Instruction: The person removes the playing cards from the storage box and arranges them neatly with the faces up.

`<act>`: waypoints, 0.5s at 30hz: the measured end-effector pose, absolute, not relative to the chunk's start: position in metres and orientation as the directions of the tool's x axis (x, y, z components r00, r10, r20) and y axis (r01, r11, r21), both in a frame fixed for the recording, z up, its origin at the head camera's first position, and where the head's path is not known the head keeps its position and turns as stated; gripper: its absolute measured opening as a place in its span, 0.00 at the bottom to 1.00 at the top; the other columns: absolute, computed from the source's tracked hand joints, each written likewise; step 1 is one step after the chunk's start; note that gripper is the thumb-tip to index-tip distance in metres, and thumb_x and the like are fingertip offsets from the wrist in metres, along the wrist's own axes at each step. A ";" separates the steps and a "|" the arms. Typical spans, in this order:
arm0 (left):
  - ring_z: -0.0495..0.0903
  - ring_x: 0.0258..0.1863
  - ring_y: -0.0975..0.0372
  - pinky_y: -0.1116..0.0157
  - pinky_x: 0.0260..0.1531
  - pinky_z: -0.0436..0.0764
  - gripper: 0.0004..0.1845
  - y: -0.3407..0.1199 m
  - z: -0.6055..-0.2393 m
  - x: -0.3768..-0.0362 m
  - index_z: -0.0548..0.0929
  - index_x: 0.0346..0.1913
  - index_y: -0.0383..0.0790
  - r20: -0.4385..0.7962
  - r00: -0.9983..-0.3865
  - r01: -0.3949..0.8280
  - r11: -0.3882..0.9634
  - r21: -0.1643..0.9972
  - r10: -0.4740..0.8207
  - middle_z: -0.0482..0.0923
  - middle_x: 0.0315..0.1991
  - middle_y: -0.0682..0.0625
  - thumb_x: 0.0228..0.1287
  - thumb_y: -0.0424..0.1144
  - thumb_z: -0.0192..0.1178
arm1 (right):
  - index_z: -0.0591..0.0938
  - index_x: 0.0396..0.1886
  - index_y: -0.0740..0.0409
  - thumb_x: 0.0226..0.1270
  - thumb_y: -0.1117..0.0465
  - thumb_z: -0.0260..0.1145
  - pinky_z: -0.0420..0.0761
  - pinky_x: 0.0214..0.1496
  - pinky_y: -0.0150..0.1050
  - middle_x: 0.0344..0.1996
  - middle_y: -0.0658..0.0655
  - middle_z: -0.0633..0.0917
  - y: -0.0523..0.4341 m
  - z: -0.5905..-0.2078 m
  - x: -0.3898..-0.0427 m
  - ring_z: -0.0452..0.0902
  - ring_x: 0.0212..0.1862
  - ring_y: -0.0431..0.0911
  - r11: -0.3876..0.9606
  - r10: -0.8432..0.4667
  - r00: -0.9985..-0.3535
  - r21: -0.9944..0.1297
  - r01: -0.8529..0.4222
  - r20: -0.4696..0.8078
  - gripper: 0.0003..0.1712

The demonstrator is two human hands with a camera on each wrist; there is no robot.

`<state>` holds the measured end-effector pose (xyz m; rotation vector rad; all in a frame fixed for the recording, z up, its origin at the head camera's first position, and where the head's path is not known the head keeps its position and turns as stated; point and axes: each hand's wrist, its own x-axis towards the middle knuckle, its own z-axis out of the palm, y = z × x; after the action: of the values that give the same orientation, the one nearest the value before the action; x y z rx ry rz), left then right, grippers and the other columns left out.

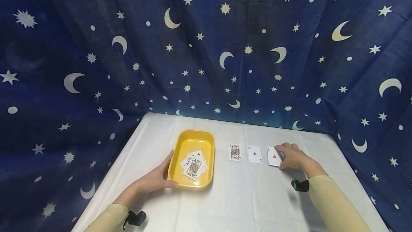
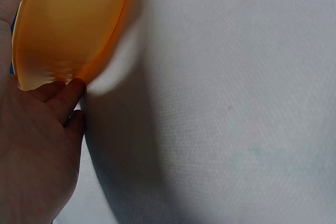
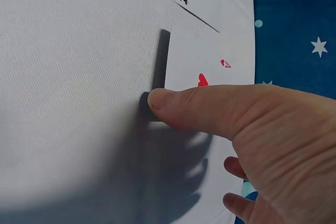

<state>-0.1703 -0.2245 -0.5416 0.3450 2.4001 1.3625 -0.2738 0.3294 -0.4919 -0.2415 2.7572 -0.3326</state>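
The right hand (image 1: 291,156) pinches the ace of hearts (image 1: 274,156) (edge lifted); the left hand (image 1: 154,180), fingers curled, grips the yellow tray (image 1: 206,142); lifting it clear comes next.

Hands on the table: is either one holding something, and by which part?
The left hand holds the yellow tray by its near-left rim. The right hand has the ace of hearts by its right edge, thumb at the near edge.

The right hand (image 1: 291,156) is covering the right side of the ace of hearts (image 1: 274,156); in the right wrist view its thumb is hiding the card's lower part. The cards (image 1: 194,164) piled in the yellow tray (image 1: 193,137) are overlapping, mostly too small to read. The left wrist view is cutting off the tray.
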 end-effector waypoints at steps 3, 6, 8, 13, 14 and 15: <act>0.36 0.81 0.55 0.46 0.76 0.46 0.70 -0.225 -0.542 -0.171 0.34 0.83 0.58 -0.191 -0.906 0.032 0.510 0.859 0.379 0.33 0.84 0.54 0.52 0.56 0.79 | 0.70 0.74 0.62 0.50 0.58 0.83 0.64 0.64 0.76 0.70 0.74 0.66 0.331 -0.493 -0.276 0.59 0.67 0.72 0.958 -0.203 -0.919 -0.264 -0.114 -0.338 0.51; 0.36 0.81 0.56 0.46 0.76 0.46 0.70 -0.225 -0.543 -0.171 0.34 0.83 0.58 -0.192 -0.907 0.032 0.515 0.857 0.375 0.33 0.84 0.54 0.52 0.56 0.79 | 0.70 0.74 0.62 0.49 0.60 0.82 0.64 0.64 0.75 0.70 0.74 0.66 0.332 -0.495 -0.279 0.60 0.66 0.71 0.957 -0.203 -0.915 -0.268 -0.111 -0.348 0.51; 0.37 0.81 0.55 0.46 0.76 0.46 0.70 -0.225 -0.543 -0.171 0.34 0.83 0.58 -0.189 -0.907 0.035 0.516 0.856 0.376 0.33 0.84 0.54 0.52 0.56 0.79 | 0.70 0.74 0.63 0.49 0.61 0.83 0.65 0.64 0.75 0.69 0.74 0.67 0.331 -0.496 -0.281 0.60 0.66 0.70 0.957 -0.205 -0.914 -0.269 -0.111 -0.351 0.51; 0.37 0.81 0.54 0.44 0.76 0.48 0.70 -0.224 -0.542 -0.170 0.35 0.84 0.57 -0.185 -0.908 0.037 0.514 0.857 0.375 0.34 0.84 0.53 0.51 0.56 0.79 | 0.70 0.73 0.63 0.48 0.62 0.83 0.65 0.64 0.75 0.69 0.74 0.67 0.331 -0.497 -0.283 0.61 0.65 0.70 0.956 -0.201 -0.910 -0.275 -0.101 -0.363 0.51; 0.37 0.81 0.55 0.44 0.76 0.48 0.70 -0.224 -0.542 -0.170 0.36 0.84 0.57 -0.187 -0.908 0.035 0.513 0.858 0.375 0.34 0.84 0.53 0.50 0.56 0.79 | 0.71 0.73 0.63 0.48 0.62 0.83 0.65 0.64 0.75 0.69 0.74 0.66 0.332 -0.497 -0.283 0.61 0.65 0.70 0.956 -0.200 -0.909 -0.277 -0.099 -0.364 0.51; 0.37 0.81 0.54 0.44 0.76 0.48 0.70 -0.224 -0.541 -0.170 0.36 0.84 0.57 -0.187 -0.909 0.035 0.514 0.857 0.374 0.34 0.84 0.53 0.50 0.56 0.79 | 0.70 0.73 0.63 0.48 0.62 0.83 0.65 0.64 0.75 0.69 0.74 0.66 0.332 -0.498 -0.283 0.61 0.65 0.70 0.956 -0.199 -0.909 -0.276 -0.098 -0.366 0.51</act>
<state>-0.1697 -0.2244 -0.5414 0.3398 2.4112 1.3531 -0.2834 0.3318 -0.4978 -0.2141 2.7100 -0.3549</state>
